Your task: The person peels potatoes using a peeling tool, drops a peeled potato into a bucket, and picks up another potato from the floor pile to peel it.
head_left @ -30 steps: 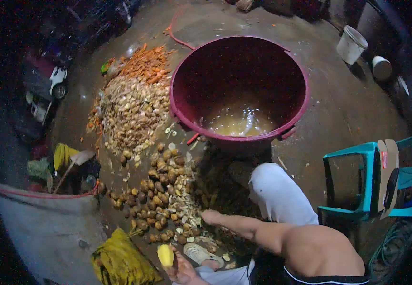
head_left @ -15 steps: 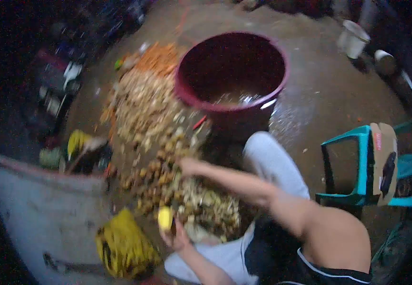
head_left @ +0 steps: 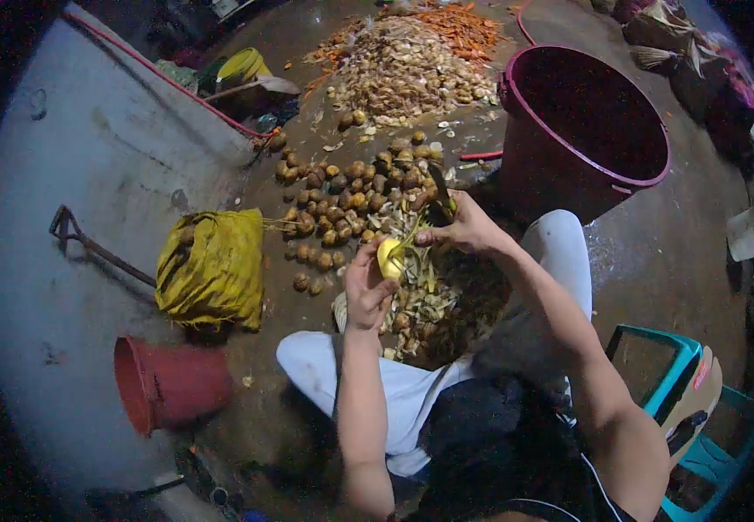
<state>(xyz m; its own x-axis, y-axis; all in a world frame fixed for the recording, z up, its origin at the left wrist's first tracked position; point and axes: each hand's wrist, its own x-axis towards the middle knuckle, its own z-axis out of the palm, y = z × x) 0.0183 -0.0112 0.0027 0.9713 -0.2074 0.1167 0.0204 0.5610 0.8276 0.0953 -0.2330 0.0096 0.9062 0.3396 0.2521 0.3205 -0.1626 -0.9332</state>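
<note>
My left hand (head_left: 368,287) is closed around a peeled yellow potato (head_left: 389,260), which it holds up above the floor. Close by on the right, my right hand (head_left: 466,228) grips a slim dark tool (head_left: 440,189) with a green part; whether it is a knife or a peeler I cannot make out. The right thumb is near the potato, where thin peel strips hang. Beneath and beyond both hands lie several unpeeled brown potatoes (head_left: 335,204). Pale peelings (head_left: 425,304) are heaped between my legs.
A large maroon tub (head_left: 559,148) stands at upper right. Behind lie a pale peeled heap (head_left: 403,70) and orange pieces (head_left: 459,30). To the left are a yellow sack (head_left: 211,270), a red bucket (head_left: 185,383) and a grey panel (head_left: 107,217). A teal stool (head_left: 677,374) is at right.
My view has swung left, and the scene has shifted right. The right hand, earlier reaching into the potato pile, is now beside the potato in my left hand.
</note>
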